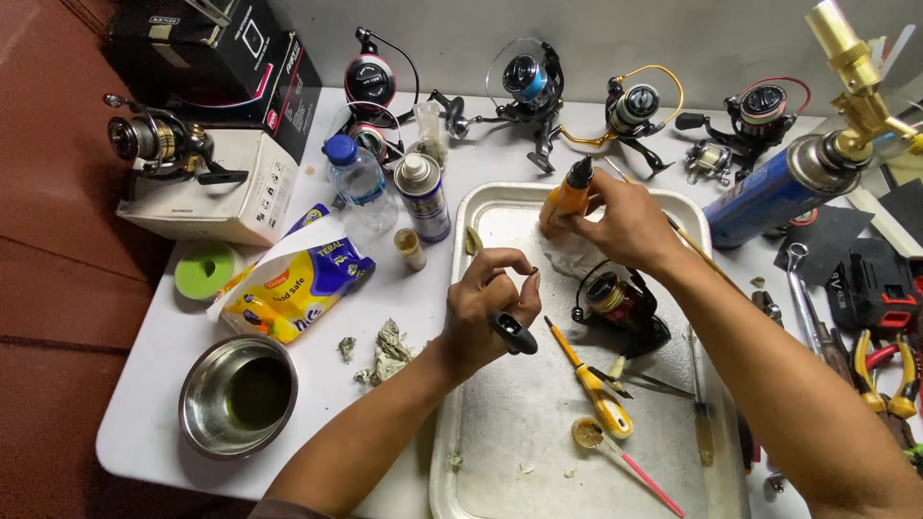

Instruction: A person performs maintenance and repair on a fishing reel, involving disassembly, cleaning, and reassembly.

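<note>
Small dark curved metal reel part (pixel 532 276) pinched at fingertip height above the tray, black reel handle knob (pixel 513 333) slanting down-right, orange plastic squeeze bottle with black nozzle (pixel 569 195), tilted, nozzle up

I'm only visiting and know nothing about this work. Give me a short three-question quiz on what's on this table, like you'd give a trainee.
1. True or false: the right hand holds an orange bottle over the metal tray.
2. What lies in the tray between the two forearms?
A. a yellow-handled tool
B. a green tape roll
C. a steel bowl
3. Fill in: the left hand grips a small black ____.

Key:
1. True.
2. A: the yellow-handled tool lies there; the green tape roll and steel bowl sit on the table left of the tray.
3. Handle, probably a reel part.
</note>
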